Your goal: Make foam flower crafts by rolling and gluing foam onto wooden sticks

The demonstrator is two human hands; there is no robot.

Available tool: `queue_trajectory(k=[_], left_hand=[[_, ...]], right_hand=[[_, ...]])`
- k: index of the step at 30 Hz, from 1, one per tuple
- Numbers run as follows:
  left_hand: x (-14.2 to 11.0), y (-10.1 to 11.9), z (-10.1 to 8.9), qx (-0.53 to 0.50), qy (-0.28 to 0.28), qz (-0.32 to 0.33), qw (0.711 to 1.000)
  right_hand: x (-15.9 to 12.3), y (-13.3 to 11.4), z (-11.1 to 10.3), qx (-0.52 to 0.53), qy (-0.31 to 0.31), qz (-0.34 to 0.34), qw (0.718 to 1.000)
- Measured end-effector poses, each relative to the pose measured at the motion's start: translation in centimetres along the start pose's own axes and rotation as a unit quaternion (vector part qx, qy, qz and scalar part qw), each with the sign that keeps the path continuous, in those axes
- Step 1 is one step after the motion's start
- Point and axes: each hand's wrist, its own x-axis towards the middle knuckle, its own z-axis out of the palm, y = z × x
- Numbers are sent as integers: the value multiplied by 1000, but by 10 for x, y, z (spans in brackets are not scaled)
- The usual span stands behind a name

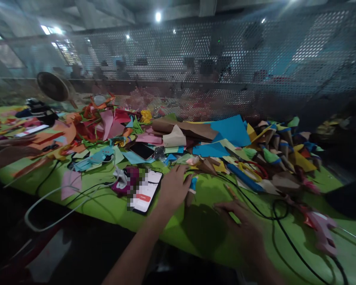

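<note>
Your left hand (174, 187), fingers apart, could crush paper cone (191, 192) by pressing | right hand (239, 217), parted, could snag black cord (249, 200)

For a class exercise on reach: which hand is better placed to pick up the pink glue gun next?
Probably the right hand: it is nearer the pink glue gun, which lies on its side. The left hand is farther off, beside the lit phone.

Matt ppr cone (190, 195), plast. glue gun (320, 226)

Left fingers (185, 187) beside a brown cone (190, 198) — possibly touching.
</note>
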Motion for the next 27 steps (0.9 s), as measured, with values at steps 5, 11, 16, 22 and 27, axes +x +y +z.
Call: queue_trajectory(k=[5, 11, 16, 22, 27], left_hand=[[61, 1, 24, 99, -26, 22, 995], [86, -10, 49, 62, -34, 8, 997], [87, -14, 38, -40, 28, -18, 999], [68, 0, 23, -236, 93, 13, 967], [52, 10, 34, -356, 100, 15, 929]], right_hand=[[-3, 1, -5, 3, -47, 37, 998], [1, 1, 1, 49, 1, 49, 998], [5, 2, 4, 49, -9, 51, 997], [54, -3, -3, 94, 5, 101, 990], [105, -3, 4, 120, 31, 148, 981]])
